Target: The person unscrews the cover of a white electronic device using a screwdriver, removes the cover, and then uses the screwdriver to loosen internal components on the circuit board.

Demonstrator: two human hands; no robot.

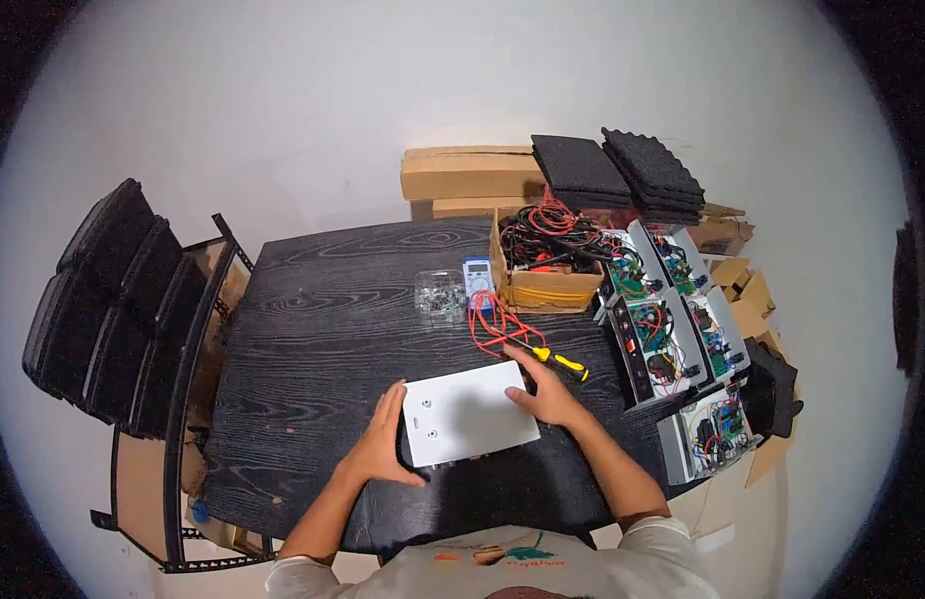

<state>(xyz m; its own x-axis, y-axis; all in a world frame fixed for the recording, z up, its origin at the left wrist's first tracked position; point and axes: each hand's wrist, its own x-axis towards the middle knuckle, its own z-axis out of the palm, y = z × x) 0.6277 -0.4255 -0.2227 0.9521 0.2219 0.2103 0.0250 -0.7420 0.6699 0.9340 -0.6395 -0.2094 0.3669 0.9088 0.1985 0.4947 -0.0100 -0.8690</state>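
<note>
A white rectangular case point(470, 411) with small round fittings on its left part is between my hands, over the dark table near its front edge. My left hand point(381, 444) is at the case's left side, fingers along the edge and thumb apart below. My right hand point(544, 391) grips the upper right corner, its thumb on the top face. A yellow and black screwdriver point(562, 363) lies just beyond my right hand. Red test leads point(497, 321) curl beside a blue and white multimeter point(477, 283). Left of it is a clear tray of small metal parts point(441, 298).
The black wood-grain table point(313, 339) bears a cardboard box of cables point(550, 290) at the back right. Several open cases with circuit boards point(667, 339) stand along the right. Black foam panels point(582, 165) are stacked behind; a metal rack point(183, 419) stands left.
</note>
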